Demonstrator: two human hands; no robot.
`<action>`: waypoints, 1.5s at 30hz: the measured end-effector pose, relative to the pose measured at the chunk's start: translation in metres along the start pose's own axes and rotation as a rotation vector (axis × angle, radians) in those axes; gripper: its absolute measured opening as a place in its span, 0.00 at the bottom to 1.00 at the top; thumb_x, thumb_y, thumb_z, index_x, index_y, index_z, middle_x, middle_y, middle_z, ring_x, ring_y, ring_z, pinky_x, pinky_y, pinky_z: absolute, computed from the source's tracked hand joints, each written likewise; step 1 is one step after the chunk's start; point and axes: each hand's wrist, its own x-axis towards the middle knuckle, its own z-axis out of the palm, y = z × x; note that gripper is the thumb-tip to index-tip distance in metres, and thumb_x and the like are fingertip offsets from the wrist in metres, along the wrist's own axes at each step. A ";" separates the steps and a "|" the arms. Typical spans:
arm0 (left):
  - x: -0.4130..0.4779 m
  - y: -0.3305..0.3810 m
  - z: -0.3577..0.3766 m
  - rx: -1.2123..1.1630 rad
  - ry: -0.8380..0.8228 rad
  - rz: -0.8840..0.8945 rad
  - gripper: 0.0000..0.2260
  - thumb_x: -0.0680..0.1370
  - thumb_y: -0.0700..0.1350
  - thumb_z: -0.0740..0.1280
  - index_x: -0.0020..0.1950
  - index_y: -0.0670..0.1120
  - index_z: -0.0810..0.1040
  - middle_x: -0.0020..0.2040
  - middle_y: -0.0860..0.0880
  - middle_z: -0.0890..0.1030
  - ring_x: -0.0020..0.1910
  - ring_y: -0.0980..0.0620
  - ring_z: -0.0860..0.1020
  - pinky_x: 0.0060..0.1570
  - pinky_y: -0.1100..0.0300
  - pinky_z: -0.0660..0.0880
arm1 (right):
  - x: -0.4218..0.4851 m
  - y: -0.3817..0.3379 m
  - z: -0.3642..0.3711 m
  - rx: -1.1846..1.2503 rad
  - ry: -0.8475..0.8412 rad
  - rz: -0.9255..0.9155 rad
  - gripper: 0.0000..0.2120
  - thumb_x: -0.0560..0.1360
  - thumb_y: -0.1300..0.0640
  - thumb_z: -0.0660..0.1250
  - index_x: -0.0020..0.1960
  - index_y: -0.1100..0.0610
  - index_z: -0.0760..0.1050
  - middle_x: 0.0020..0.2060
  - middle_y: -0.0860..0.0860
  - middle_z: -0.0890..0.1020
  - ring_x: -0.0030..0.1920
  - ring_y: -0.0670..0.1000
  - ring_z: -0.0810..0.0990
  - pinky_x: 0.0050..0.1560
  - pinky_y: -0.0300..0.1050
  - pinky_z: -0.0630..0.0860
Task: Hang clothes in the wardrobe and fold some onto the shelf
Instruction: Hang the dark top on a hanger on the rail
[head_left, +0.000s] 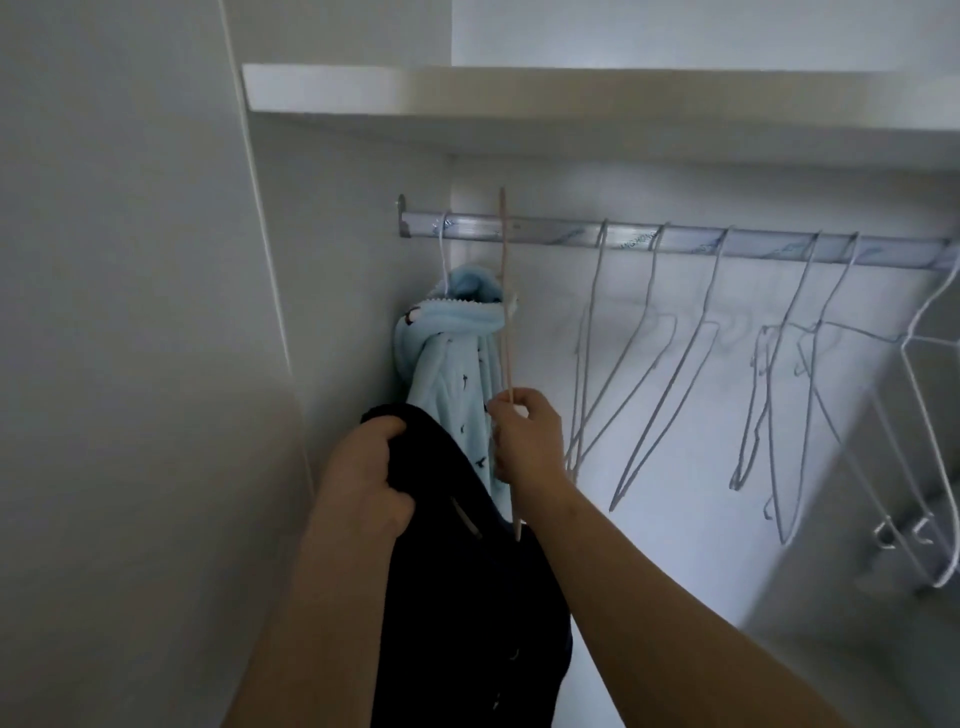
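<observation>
A black garment (467, 597) hangs in front of me, its top gripped by my left hand (363, 478). My right hand (524, 441) pinches a thin pale pink hanger (504, 312) that runs upward, its hook reaching over the silver rail (545, 234). Just behind, a light blue fleece garment (447, 353) with small dark marks hangs from a white hanger at the rail's left end. The hanger's lower tip pokes out near the black garment's neck.
Several bare white wire hangers (649, 364) hang along the rail to the right. A white shelf (571, 98) spans above the rail. The wardrobe's white side wall (156, 312) stands close on the left. Metal hooks (904, 535) sit low on the right.
</observation>
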 end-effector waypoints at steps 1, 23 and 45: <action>0.003 -0.004 -0.002 0.032 0.002 0.017 0.20 0.80 0.38 0.57 0.72 0.39 0.64 0.57 0.41 0.80 0.39 0.51 0.81 0.46 0.70 0.74 | -0.005 0.008 -0.002 -0.034 0.012 -0.005 0.06 0.75 0.61 0.62 0.40 0.54 0.70 0.28 0.51 0.70 0.25 0.47 0.65 0.22 0.34 0.61; -0.124 -0.142 -0.039 0.492 0.094 -0.008 0.08 0.78 0.40 0.62 0.39 0.41 0.73 0.38 0.44 0.74 0.36 0.47 0.73 0.45 0.53 0.73 | -0.246 0.095 -0.187 -0.283 0.224 -0.023 0.21 0.71 0.59 0.67 0.26 0.53 0.58 0.20 0.44 0.62 0.24 0.43 0.61 0.29 0.36 0.62; -0.210 -0.195 -0.061 0.547 0.037 0.028 0.08 0.76 0.32 0.61 0.52 0.42 0.75 0.38 0.43 0.76 0.35 0.48 0.74 0.31 0.59 0.70 | -0.311 0.040 -0.264 -0.432 0.376 -0.150 0.19 0.78 0.46 0.57 0.31 0.46 0.76 0.18 0.42 0.72 0.22 0.39 0.71 0.32 0.38 0.67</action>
